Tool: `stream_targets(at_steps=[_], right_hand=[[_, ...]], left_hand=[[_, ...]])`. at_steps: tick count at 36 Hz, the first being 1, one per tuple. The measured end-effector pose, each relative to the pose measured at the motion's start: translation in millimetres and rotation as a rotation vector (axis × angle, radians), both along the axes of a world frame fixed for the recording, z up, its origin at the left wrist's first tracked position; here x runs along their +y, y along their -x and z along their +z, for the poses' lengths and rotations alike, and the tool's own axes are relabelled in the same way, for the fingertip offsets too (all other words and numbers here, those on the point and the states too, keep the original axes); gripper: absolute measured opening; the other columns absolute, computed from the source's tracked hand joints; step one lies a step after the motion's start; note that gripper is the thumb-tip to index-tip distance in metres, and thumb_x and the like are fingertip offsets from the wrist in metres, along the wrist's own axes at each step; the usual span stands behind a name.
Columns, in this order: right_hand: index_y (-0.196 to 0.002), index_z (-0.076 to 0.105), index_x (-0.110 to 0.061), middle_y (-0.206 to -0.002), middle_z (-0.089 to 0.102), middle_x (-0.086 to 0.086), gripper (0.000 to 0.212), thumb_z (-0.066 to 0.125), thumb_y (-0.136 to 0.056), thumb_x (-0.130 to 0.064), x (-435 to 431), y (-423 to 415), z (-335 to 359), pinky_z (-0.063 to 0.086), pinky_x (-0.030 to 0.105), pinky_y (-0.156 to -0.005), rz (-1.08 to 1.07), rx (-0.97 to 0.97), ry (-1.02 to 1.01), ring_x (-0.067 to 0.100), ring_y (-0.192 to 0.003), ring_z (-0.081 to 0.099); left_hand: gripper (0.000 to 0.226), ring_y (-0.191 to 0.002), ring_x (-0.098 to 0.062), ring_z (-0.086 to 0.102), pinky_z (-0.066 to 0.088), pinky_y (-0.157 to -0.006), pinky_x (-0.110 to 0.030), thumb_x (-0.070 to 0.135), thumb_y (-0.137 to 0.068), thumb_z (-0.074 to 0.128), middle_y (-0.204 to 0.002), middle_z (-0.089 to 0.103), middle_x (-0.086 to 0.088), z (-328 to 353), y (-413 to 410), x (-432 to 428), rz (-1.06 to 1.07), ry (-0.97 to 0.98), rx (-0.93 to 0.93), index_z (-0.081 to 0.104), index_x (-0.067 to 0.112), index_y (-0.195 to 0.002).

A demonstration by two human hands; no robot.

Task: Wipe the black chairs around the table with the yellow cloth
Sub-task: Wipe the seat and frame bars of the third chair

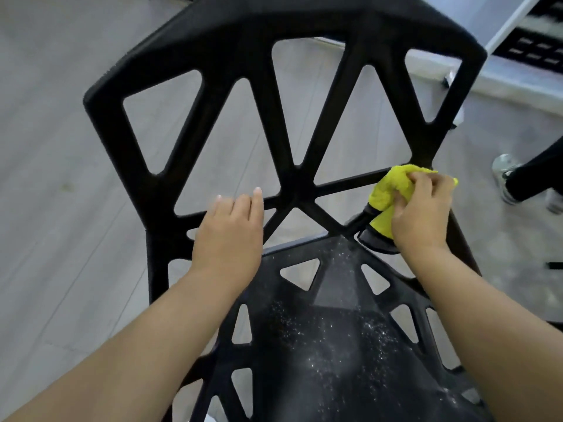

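At the seat's rear right corner, right hand grips bunched yellow terry cloth against black openwork plastic chair; left hand rests flat on backrest. Cloth judged soft, light; chair rigid.

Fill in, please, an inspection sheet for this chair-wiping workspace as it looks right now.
Surface: black chair seat speckled with pale dust; grey floor beneath.
Job's things: yellow cloth bunched against a strut at the backrest's lower right corner.
Clutter: nothing seen.
Hands: left hand open, fingers resting on the backrest's lower bar; right hand grips the cloth.
Cables: nothing seen.
Surroundings: another person's shoe and dark trouser leg at right; white frame at top right.
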State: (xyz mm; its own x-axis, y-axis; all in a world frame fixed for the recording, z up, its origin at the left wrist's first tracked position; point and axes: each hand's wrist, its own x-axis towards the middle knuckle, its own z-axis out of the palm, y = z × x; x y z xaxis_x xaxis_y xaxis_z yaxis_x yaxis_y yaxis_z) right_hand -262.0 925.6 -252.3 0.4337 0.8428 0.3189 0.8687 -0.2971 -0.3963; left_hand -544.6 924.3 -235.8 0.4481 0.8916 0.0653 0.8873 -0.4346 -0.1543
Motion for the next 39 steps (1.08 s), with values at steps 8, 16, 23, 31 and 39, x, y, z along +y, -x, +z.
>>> stream_targets(at_steps=[8,16,23,31,39], right_hand=[[-0.114,0.056,0.007,-0.122,0.049,0.031,0.041,0.07,-0.076,0.003,-8.3,-10.2,-46.1,0.046,0.05,-0.074,0.134,-0.208,-0.094,0.049,-0.087,0.048],[-0.106,0.065,-0.004,-0.121,0.042,0.011,0.061,0.08,-0.048,-0.007,-19.3,16.5,-95.1,0.032,0.035,-0.055,0.323,-0.444,0.096,0.036,-0.067,0.048],[-0.102,0.065,-0.008,-0.115,0.056,0.013,0.053,0.086,-0.056,-0.024,-23.3,14.3,-100.3,0.035,0.035,-0.048,0.327,-0.497,0.123,0.033,-0.059,0.047],[-0.107,0.059,0.001,-0.115,0.049,0.027,0.049,0.073,-0.061,0.009,-11.1,-28.1,-57.5,0.043,0.035,-0.044,0.258,-0.422,-0.127,0.038,-0.065,0.05],[-0.114,0.055,0.002,-0.107,0.05,0.024,0.055,0.073,-0.062,0.002,-6.9,-15.2,-69.3,0.03,0.032,-0.05,0.189,-0.537,0.033,0.033,-0.066,0.049]], left_hand=[[0.027,-0.055,-0.019,0.038,0.022,-0.054,-0.027,0.026,-0.06,0.078,-0.072,0.053,0.002,-7.9,-32.9,7.3,0.121,-0.212,0.111,0.068,0.018,-0.084],[0.027,-0.054,-0.02,0.023,0.021,-0.052,-0.029,0.007,-0.056,0.082,-0.061,0.033,-0.004,-17.8,-36.9,9.1,0.134,-0.307,-0.028,0.058,0.008,-0.066],[0.023,-0.054,-0.021,0.026,0.023,-0.054,-0.03,0.007,-0.062,0.081,-0.061,0.045,-0.008,-32.7,-38.5,12.3,0.151,-0.382,-0.097,0.059,0.006,-0.068],[0.016,-0.062,-0.023,0.028,0.034,-0.061,-0.036,0.016,-0.079,0.061,-0.072,0.052,-0.009,-43.8,-34.3,10.9,0.081,-0.463,-0.22,0.067,0.004,-0.089],[0.041,-0.067,-0.039,0.055,0.05,-0.082,-0.052,-0.009,-0.057,0.078,-0.076,0.061,-0.017,-52.2,-26.4,10.2,0.059,-0.537,-0.281,0.07,-0.005,-0.097]])
